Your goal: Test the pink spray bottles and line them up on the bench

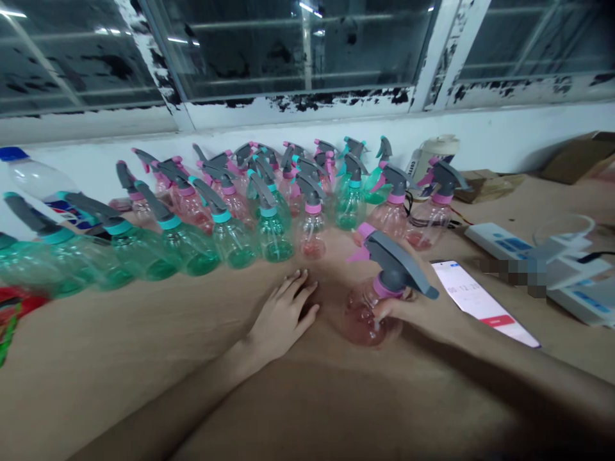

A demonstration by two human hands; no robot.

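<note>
My right hand is wrapped around the neck and upper body of a pink spray bottle, which has a grey and pink trigger head. The bottle is slightly blurred and tilted a little; whether its base touches the table is unclear. My left hand lies flat on the brown table, fingers spread, holding nothing. Just beyond its fingertips stand a pink-collared spray bottle and a green spray bottle. More green and pink spray bottles stand in rows behind and to the left.
A phone showing a timer lies right of my right hand. White power strips with cables are farther right. At the back stand a white container and a cardboard box. A blue-capped plastic bottle is at far left.
</note>
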